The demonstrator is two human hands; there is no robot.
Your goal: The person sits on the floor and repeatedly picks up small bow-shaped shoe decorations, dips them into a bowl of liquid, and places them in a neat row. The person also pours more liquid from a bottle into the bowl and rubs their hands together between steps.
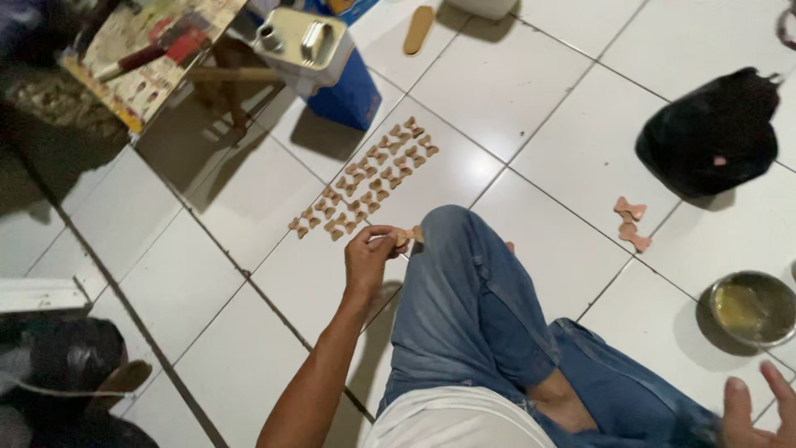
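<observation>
1. Right hand [759, 406], near the metal bowl [753, 307], is spread wide, holding nothing.
2. Left hand [369, 253] pinches one tan bow-shaped piece [408, 236] above the knee [452, 228].
3. Placing step, I judge; next calls for lining it up beside the rows of pieces [365, 182] on the floor tiles [514, 83].

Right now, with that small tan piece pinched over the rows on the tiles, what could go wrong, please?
The left hand holds the tan piece close to the laid-out rows; a wrist brush might scatter them. The raised knee sits beside the nearest row and could nudge it. The right hand hovers near the metal bowl, which might tip.
</observation>
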